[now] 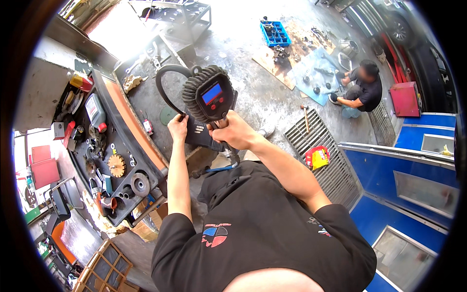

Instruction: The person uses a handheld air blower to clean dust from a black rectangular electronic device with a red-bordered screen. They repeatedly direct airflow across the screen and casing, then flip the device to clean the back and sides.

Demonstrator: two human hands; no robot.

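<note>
The gauge [208, 95] sits between the bench [132, 125] at left and the floor grate [336, 182] at right.

Right hand [232, 131]'s wrapped around the gauge [209, 92]'s handle, and your left hand [178, 127]'s got its hose [159, 85]. Bench [130, 121]'s left of the gauge, crate [279, 44] beyond it, hammer [306, 119] and a co-worker [370, 95] off to its right.

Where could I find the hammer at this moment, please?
In the head view, the hammer lies right of centre, partly over the edge of the slatted grate, just above the red-and-yellow package.
</note>
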